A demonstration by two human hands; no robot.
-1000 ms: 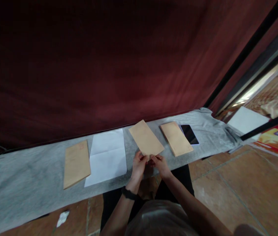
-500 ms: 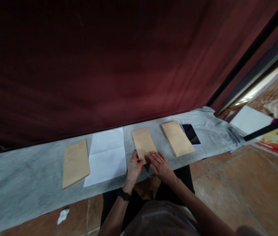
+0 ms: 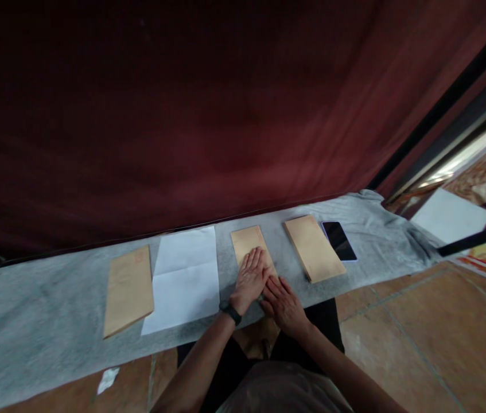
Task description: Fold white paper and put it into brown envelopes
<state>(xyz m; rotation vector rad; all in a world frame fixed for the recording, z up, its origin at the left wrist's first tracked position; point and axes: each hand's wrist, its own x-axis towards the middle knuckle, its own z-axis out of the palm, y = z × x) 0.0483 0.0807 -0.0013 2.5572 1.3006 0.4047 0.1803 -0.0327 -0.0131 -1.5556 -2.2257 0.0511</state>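
A brown paper envelope point(image 3: 247, 238) lies on the grey cloth in front of me, its near part covered by my hands. My left hand point(image 3: 251, 275), with a dark band on the wrist, rests flat on the envelope's middle with its fingers stretched out. My right hand point(image 3: 284, 304) lies flat over the near right corner, its fingers out and close beside the left hand. To the left is a creased white sheet of paper point(image 3: 185, 287). A stack of brown envelopes point(image 3: 314, 248) sits to the right.
Another brown envelope or small pile point(image 3: 128, 287) lies farther left. Right of the stack is a dark-screened phone point(image 3: 339, 241). The narrow cloth-covered table point(image 3: 45, 310) stands against a dark red curtain point(image 3: 191, 143). A white scrap point(image 3: 108, 380) is on the tiled floor.
My left hand has let go of the envelope's near left edge and moved forward and right, flat onto its middle. My right hand has shifted slightly toward me.
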